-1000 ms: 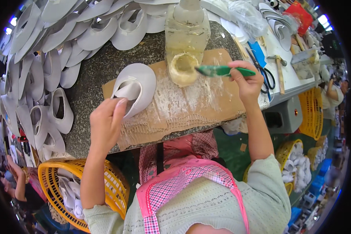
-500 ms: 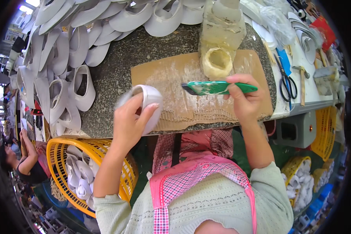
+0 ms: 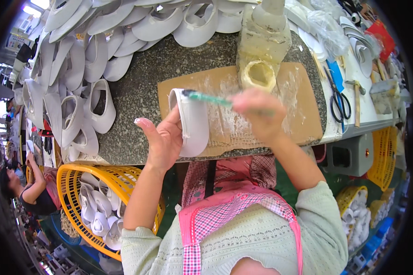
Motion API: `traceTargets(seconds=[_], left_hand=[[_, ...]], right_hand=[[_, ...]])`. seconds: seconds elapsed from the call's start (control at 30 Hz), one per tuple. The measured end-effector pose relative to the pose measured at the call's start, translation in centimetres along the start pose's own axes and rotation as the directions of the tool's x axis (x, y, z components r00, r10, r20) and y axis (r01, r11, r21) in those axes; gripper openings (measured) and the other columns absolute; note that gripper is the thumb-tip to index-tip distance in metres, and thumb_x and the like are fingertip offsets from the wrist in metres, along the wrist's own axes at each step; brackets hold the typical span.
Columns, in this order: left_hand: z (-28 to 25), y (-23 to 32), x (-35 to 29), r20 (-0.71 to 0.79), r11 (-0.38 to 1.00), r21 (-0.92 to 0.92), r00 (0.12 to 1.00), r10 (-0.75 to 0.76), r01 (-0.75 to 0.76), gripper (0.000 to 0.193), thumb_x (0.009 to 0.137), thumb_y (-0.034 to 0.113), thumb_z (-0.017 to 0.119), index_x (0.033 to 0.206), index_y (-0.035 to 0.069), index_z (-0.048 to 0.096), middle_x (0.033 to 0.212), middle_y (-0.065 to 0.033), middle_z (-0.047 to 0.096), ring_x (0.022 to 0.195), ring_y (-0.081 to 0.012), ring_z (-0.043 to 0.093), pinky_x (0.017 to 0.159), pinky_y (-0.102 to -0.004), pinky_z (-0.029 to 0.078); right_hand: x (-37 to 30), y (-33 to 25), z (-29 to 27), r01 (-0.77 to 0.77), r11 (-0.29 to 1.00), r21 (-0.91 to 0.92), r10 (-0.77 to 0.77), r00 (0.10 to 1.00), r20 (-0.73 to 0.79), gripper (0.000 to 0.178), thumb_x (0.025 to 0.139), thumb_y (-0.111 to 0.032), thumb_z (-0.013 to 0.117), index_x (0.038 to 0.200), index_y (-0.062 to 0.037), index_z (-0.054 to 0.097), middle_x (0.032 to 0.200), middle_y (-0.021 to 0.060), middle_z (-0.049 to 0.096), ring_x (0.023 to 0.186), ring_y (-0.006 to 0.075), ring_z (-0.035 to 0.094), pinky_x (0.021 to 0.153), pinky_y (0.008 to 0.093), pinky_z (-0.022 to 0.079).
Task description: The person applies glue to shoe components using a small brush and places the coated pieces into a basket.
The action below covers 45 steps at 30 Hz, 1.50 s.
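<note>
My left hand (image 3: 163, 142) supports a white shoe upper (image 3: 195, 130) with the fingers inside its opening, while the thumb sticks out to the left. In my right hand (image 3: 259, 110), smeared by motion, is a green-handled brush (image 3: 211, 98). The brush's dark tip lies against or just over the upper edge of the shoe upper; I cannot tell if they touch. Beneath both hands is a brown cardboard sheet (image 3: 303, 105) streaked with white residue. Beyond the right hand, a glue-crusted bottle-like container (image 3: 261, 43) has a round open mouth facing me.
Many white shoe uppers (image 3: 195, 23) pile up along the speckled table's (image 3: 142, 75) far and left sides. A yellow basket (image 3: 119, 176) with more uppers stands at lower left. Scissors (image 3: 340, 103) and a hammer (image 3: 357, 98) lie at right. Another person (image 3: 34, 190) is at far left.
The brush has moved left from over the cardboard to the shoe upper's top edge. My left hand has turned the upper more upright and moved its thumb off it.
</note>
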<state>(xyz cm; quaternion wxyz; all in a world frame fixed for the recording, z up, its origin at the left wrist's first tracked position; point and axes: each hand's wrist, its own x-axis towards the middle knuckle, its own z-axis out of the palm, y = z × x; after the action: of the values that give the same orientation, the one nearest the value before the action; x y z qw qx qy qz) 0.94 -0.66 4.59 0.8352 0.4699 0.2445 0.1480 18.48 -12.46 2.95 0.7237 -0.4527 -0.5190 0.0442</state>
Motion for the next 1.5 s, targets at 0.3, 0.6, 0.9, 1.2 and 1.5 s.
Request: traceTargets(seconds=[0.3,0.6,0.9,1.2,1.5], left_hand=[[0.9,0.5,2.0,0.245,0.166,0.935,0.91,0.336,-0.313,0.033,0.077,0.029,0.059,0.099,0.004,0.059,0.086,-0.0146,0.06,0.066,-0.0265,0.06,0.061,-0.0334,0.048],[-8.7,-1.1,-4.4,-0.195,0.105,0.98,0.935,0.297,0.171,0.031,0.081,0.024,0.051,0.1,0.001,0.056,0.093,-0.0145,0.056,0.087,-0.0247,0.055,0.071,-0.0326,0.044],[-5.5,-4.3,-5.1,-0.279,0.989,0.148,0.959,0.044,-0.003,0.027,0.086,0.008,0.041,0.107,-0.006,0.05,0.09,-0.0167,0.063,0.076,-0.022,0.064,0.062,-0.0241,0.052],[-2.3,-4.5,-5.6,-0.257,0.981,0.19,0.962,0.097,-0.048,0.024,0.088,0.007,0.039,0.105,-0.005,0.052,0.091,-0.0137,0.062,0.079,-0.0204,0.064,0.066,-0.0246,0.051],[-1.4,-1.5,-1.2,0.041,0.997,0.077,0.999,-0.027,0.024,0.029,0.074,0.006,0.05,0.1,-0.005,0.057,0.099,-0.0098,0.056,0.099,-0.0181,0.049,0.089,-0.0326,0.035]], right_hand=[[-3.0,-1.7,-2.3,-0.224,0.972,-0.076,0.234,0.961,0.146,0.015,0.07,0.003,0.064,0.085,-0.0008,0.064,0.073,0.0099,0.063,0.061,0.0179,0.059,0.053,0.0258,0.044],[-5.9,-2.3,2.7,0.047,0.995,-0.091,-0.019,0.958,0.285,0.021,0.069,-0.001,0.066,0.089,-0.0028,0.062,0.073,0.0097,0.062,0.058,0.0211,0.059,0.049,0.0279,0.046],[-6.5,-1.2,0.2,0.02,0.849,-0.528,-0.012,1.0,0.02,0.023,0.067,0.005,0.062,0.088,-0.0046,0.062,0.073,0.0096,0.062,0.057,0.0212,0.059,0.048,0.0291,0.046],[-6.1,-2.6,0.1,0.179,0.809,-0.559,-0.089,0.979,0.184,0.02,0.069,0.004,0.062,0.087,-0.005,0.061,0.067,0.0091,0.059,0.052,0.0205,0.055,0.045,0.0298,0.044],[2.0,-1.1,-7.6,-0.152,0.768,-0.622,0.183,0.983,-0.015,0.015,0.076,0.006,0.058,0.089,-0.0012,0.063,0.08,0.0071,0.062,0.073,0.0136,0.059,0.061,0.0226,0.046]])
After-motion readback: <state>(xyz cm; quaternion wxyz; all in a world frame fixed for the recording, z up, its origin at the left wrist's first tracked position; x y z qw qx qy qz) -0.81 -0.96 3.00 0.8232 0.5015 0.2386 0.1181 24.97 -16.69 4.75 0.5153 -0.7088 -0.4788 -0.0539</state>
